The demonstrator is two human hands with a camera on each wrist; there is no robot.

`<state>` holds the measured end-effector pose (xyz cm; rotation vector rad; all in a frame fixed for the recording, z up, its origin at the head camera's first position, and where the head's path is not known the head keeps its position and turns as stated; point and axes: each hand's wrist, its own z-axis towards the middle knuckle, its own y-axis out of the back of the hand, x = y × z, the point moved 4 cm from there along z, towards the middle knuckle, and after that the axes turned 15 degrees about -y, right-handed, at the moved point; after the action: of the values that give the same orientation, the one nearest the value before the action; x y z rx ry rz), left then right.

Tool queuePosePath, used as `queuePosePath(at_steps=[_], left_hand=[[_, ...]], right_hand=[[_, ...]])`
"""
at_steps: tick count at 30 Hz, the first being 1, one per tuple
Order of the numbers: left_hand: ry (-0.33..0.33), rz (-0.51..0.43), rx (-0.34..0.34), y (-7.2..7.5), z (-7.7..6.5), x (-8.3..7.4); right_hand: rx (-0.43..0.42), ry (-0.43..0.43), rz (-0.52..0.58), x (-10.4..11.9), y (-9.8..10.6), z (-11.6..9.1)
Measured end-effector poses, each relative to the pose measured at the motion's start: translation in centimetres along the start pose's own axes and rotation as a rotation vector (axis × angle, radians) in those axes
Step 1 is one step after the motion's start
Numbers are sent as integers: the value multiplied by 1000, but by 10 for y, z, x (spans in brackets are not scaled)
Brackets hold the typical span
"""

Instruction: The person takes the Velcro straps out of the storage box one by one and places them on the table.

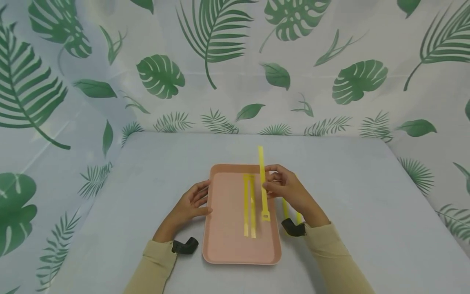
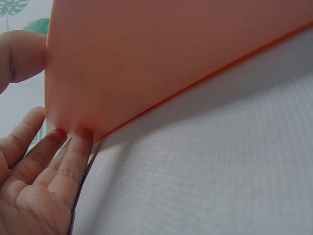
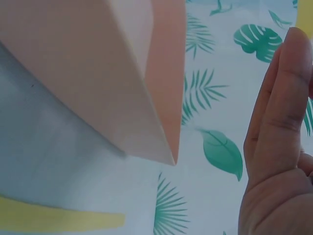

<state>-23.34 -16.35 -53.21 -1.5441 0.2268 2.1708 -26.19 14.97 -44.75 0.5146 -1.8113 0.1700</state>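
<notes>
A pink rectangular tray (image 1: 224, 224) stands on the table in the head view. My left hand (image 1: 185, 208) is at its left side, thumb and fingertips (image 2: 78, 147) touching the outer wall. Above the tray's right part, my right hand (image 1: 288, 192) pinches a yellow cable strap (image 1: 262, 163) between thumb and fingers, its slotted head pointing down toward me. Two more yellow straps (image 1: 246, 208) lie side by side in the tray, heads at the far end. In the right wrist view, only a corner of the held strap (image 3: 305, 19) shows past the fingers.
Right of the tray, partly hidden under my right hand and wrist, more yellow straps (image 1: 285, 208) lie on the pale table (image 1: 161, 159). One strap (image 3: 63, 215) shows below the tray in the right wrist view. A leaf-print cloth (image 1: 227, 94) hangs behind the table.
</notes>
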Motion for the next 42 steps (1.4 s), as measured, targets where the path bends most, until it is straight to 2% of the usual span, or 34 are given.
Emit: queuePosePath(at_steps=[24,42], left_hand=[[-7,4,-7,-1,-1,1],[2,-8,-13,-4,-1,-1]], right_hand=[[-32,-15,12,-18,29,-20],[-65,-64,19,-33,50,-31]])
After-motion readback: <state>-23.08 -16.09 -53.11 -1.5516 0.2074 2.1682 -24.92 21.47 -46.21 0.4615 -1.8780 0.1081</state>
